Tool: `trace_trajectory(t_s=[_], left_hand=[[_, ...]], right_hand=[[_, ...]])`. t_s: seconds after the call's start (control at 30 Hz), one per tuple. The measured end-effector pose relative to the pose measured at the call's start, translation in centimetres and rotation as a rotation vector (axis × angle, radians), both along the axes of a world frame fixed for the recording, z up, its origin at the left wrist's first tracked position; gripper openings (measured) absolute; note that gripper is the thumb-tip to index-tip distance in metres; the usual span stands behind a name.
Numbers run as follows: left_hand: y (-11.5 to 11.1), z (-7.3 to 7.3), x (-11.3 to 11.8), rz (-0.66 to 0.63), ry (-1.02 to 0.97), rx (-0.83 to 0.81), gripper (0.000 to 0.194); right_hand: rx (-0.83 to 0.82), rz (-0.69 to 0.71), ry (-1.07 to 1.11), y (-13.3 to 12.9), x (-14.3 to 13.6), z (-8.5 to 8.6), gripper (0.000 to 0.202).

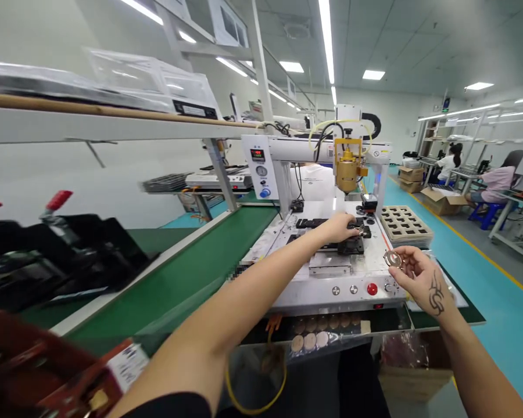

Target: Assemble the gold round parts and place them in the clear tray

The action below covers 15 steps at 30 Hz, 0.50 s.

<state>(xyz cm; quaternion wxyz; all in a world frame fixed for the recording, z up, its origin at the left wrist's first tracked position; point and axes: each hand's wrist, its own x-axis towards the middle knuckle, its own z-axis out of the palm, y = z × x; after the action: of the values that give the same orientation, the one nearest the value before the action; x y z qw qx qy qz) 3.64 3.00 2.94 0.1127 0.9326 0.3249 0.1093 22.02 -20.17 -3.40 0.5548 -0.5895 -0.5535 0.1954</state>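
Nearest, the right hand pinches a round metal disc in its fingertips, held above the machine's surface, not yet loaded; farther, the left hand rests fingers-down on a black fixture, its grasp unclear; whether that fixture is already filled is hidden.

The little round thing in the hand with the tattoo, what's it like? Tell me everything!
The round part is a small flat disc, shiny and metallic-looking with a paler rim. The right hand pinches its edge with the fingers, holding it up in the air, tilted toward the camera, just above the white machine's front right corner. Nothing else touches it.
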Motion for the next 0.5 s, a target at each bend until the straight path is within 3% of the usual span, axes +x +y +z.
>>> trace_trajectory(t_s=[0.1,0.27,0.4,0.5], left_hand=[[3.2,-0.3,3.5,0.023,0.133,-0.076,0.039],[5.6,-0.2,5.6,0.012,0.262,-0.145,0.036],[5.2,-0.1,6.0,0.033,0.22,-0.124,0.031],[4.1,0.3,4.9,0.044,0.073,-0.114,0.025]], right_hand=[[-0.005,-0.025,0.009,-2.0,2.3,0.0,0.052],[-0.037,-0.083,0.033,-2.5,5.4,0.1,0.055],[0.009,-0.116,0.008,1.5,5.8,0.5,0.058],[-0.017,-0.032,-0.108,6.5,5.5,0.5,0.06]])
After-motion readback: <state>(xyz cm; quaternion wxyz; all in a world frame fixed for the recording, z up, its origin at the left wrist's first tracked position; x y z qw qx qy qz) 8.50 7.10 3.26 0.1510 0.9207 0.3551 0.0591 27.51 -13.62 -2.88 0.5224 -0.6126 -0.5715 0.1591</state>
